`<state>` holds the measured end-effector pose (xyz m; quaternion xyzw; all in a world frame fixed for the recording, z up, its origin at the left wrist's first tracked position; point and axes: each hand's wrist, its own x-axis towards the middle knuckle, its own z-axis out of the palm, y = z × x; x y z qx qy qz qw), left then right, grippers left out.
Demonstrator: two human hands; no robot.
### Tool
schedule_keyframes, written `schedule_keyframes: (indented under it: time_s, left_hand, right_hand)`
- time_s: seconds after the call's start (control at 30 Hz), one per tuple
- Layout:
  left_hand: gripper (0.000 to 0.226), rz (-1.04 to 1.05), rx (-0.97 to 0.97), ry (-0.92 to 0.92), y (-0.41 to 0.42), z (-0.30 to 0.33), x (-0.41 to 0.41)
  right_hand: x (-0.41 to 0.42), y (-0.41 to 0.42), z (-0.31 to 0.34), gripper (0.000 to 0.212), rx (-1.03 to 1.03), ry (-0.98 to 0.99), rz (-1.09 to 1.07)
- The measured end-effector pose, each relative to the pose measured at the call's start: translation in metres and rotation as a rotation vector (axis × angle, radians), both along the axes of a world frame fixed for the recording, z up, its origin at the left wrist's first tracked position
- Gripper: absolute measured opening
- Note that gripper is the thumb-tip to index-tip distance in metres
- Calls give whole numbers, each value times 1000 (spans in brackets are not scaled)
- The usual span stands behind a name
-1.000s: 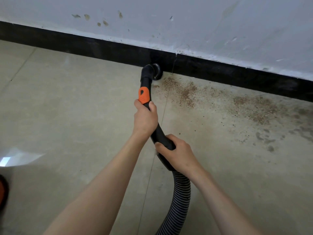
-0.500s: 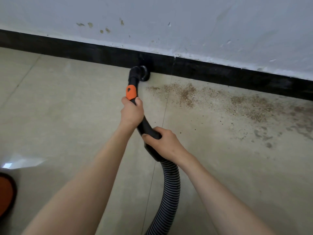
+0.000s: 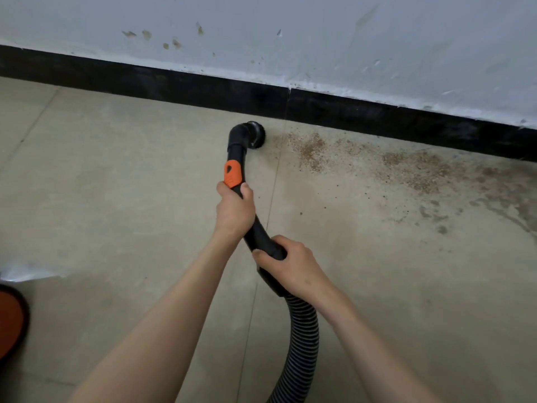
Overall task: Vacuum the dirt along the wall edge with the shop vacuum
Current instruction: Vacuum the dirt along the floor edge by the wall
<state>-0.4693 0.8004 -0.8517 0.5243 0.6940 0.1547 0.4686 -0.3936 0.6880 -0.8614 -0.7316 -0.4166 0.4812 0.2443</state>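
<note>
A person works a black vacuum wand (image 3: 236,167) along the foot of a wall, both bare hands wrapped around it. The left hand (image 3: 234,210) grips the wand just below its orange slider (image 3: 232,173), fingers curled fully round the tube; the right hand (image 3: 290,266) holds the curved handle end lower down, where the wand meets the ribbed black hose (image 3: 302,338) that trails off the bottom of the frame. The round brush nozzle (image 3: 255,135) sits on the beige tiled floor (image 3: 116,199) just in front of the black baseboard (image 3: 377,117), at the left end of a band of brown dirt (image 3: 412,170) that spreads rightward along the wall edge. Above the baseboard, the white wall (image 3: 319,39) carries brown flecks and scuffs. At the lower left edge, part of an orange and black round object (image 3: 11,324) shows; what it is cannot be told.
</note>
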Motion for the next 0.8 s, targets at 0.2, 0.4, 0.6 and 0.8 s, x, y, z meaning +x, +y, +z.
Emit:
schedule_keyframes:
  time_s: [0.2,0.4,0.6,0.8]
  left_hand:
    - [43,-94,-22,-54,-5,7,34]
    - [46,46,-6,-83,6,5,12]
    - [45,11,3,-58,28,0,21]
    - [46,-43,-27,-105,11,-7,60]
  right_hand:
    - [25,-10,9,21,-15,-14,-96]
    - [17,14,15,24,-35,-38,51]
    - [22,30,10,27,-14,-33,23]
    - [58,9,0,26,-25,-96,-19]
